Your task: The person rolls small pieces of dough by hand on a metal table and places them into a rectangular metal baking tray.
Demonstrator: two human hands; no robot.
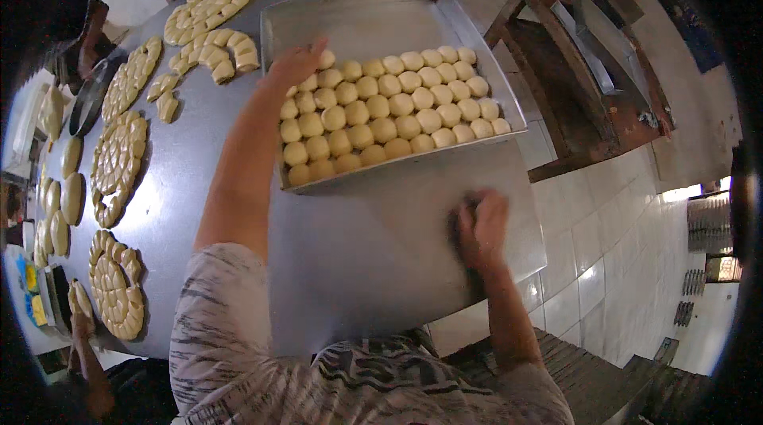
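Note:
My left arm reaches across to a shallow metal tray [397, 16], with my left hand [296, 66] over its left side. The fingers are closed beside a pale dough ball [326, 59], which appears to be in their grip. Rows of round dough balls [381, 107] fill the near part of the tray, set close together. On the bare metal to the right of and nearer than the tray, my right hand [482, 233] is curled and slightly blurred. Whatever lies under its palm is hidden.
Coiled rings of cut dough [119, 163] lie along the left of the metal table [350, 266], with oval dough pieces [71, 198] beyond. Another person's hand [81, 326] touches dough at the lower left. A wooden frame [564, 83] stands right of the table on tiled floor.

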